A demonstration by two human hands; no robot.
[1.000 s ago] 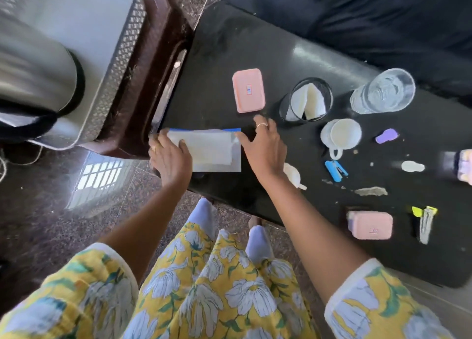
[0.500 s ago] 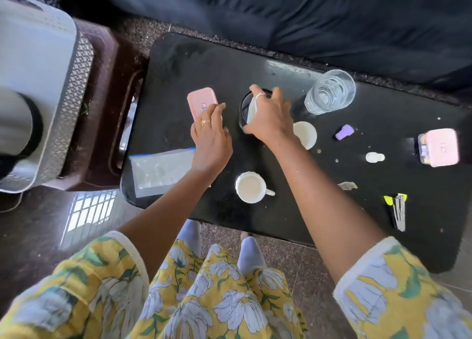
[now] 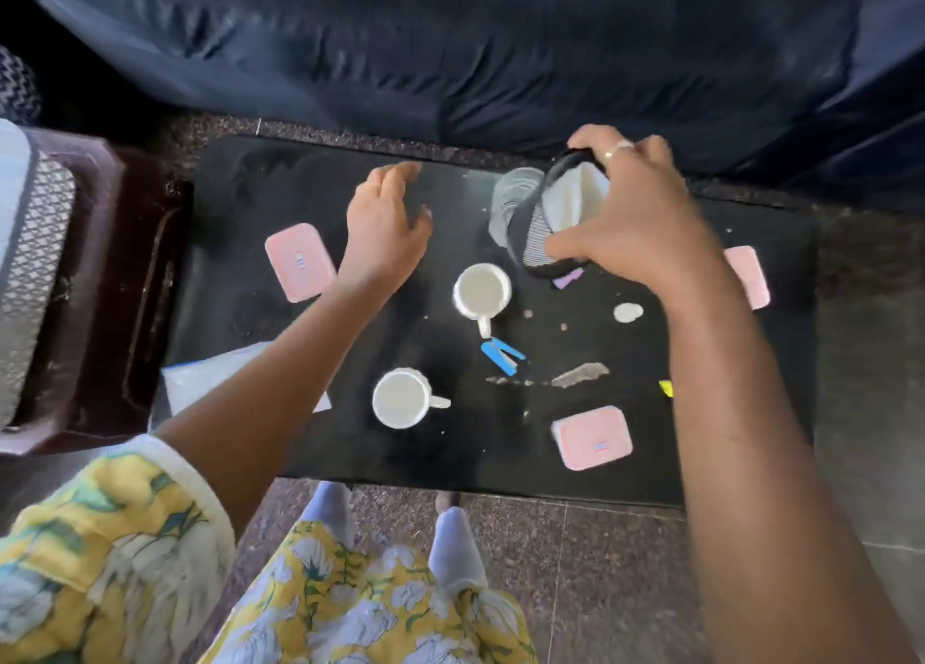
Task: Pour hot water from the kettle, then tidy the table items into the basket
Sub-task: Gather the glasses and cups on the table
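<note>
Your R hand gripped a dark mesh cup at the far side of the black surface. Its fingers curled over the far rim w/ the thumb on the near side, clamped on it. The cup was tilted, mouth toward you, w/ folded white paper inside. Blur hid whether its base touched the surface. A clear glass stood just beside it, on the left.

Your L hand hovered palm-down over the surface, fingers apart & relaxed, holding nothing, just right of a pink box.

Other items lay loose on the surface:
- A far mug sat near the centre, handle toward you.
- A near mug had its handle to the right.
- A blue clip lay just below the far mug's handle.
- A purple piece showed at the cup's near edge.
- A white oval bit lay beside your R wrist.
- A 2nd pink box sat near the front edge.
- A 3rd pink box was partly hidden behind your R forearm.
- A clear zip bag lay at the front-left corner, partly under your L forearm.

The white perforated basket sat on a brown stool left of the surface, well apart from both hands.
</note>
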